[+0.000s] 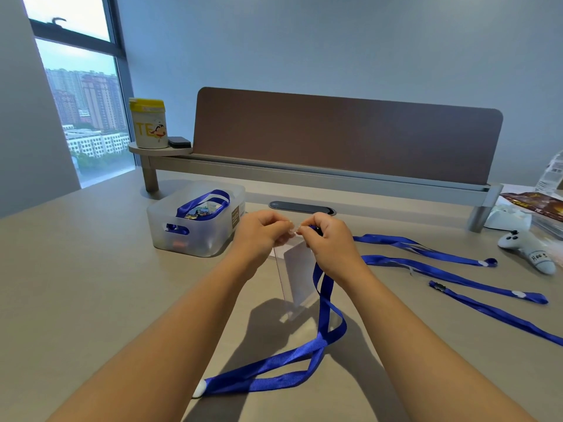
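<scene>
Badge holder [297, 269]: clear, hangs above counter [91, 284], long axis vertical. Left hand [262, 233] fingers pinch top edge. Lanyard clip [315, 228]: pinched in right hand [329, 239], just right of holder top. Strap [274, 373] trails onto counter.

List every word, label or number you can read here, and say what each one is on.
"TE": big yellow letters on the yellow-lidded canister.
"Hoo S": handwritten on the white plush toy, roughly legible.
Brown label on the translucent bin: too small to read.
Dark packet at the right edge: print blurred.
Card in the clear badge holder: no print shows.
</scene>
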`<action>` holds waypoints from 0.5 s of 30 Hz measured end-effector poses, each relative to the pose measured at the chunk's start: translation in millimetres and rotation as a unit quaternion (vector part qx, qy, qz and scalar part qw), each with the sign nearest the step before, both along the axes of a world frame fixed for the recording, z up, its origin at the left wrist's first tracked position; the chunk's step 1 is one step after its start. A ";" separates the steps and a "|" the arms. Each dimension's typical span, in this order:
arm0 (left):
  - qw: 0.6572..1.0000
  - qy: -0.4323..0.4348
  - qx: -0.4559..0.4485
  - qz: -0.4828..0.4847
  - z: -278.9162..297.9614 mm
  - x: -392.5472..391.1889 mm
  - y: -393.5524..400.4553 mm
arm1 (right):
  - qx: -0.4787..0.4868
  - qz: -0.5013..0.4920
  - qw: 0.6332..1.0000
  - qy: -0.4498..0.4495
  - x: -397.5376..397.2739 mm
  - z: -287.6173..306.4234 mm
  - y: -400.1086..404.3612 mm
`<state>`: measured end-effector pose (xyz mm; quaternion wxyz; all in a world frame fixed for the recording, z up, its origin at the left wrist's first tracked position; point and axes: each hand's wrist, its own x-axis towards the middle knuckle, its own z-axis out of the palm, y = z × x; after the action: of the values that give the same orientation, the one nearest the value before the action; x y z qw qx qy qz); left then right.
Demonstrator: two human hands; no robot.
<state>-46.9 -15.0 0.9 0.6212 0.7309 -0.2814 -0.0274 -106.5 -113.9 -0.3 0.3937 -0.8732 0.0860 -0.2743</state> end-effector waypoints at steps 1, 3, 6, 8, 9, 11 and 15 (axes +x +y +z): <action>1.000 0.009 -0.006 -0.003 0.3 0.4 0.5 | -0.001 0.003 1.000 0.001 -0.6 -0.1 -0.5; 1.000 0.018 -0.006 -0.015 1.0 0.9 1.1 | 0.025 0.007 1.000 0.005 -2.4 1.1 -3.3; 0.998 0.044 -0.018 -0.040 0.7 -2.6 0.7 | 0.137 0.004 0.991 0.015 -3.5 5.2 -7.6; 0.999 0.026 -0.008 -0.047 -2.2 -5.2 -1.3 | 0.219 -0.001 0.975 0.028 -2.8 7.4 -9.1; 0.999 0.012 0.006 -0.050 -4.3 -5.8 -2.3 | 0.255 0.000 0.966 0.032 -2.5 8.5 -9.5; 0.997 -0.009 0.029 -0.065 -7.9 -7.2 -4.6 | 0.305 0.005 0.952 0.034 -2.0 10.3 -10.7; 0.995 -0.059 0.073 -0.040 -12.0 -7.8 -10.1 | 0.370 0.025 0.928 0.039 -3.1 13.1 -15.0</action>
<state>-54.7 -25.1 -11.1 0.5466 0.7630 -0.3438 -0.0299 -109.6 -128.9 12.7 0.6914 -0.6777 0.1749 -0.1792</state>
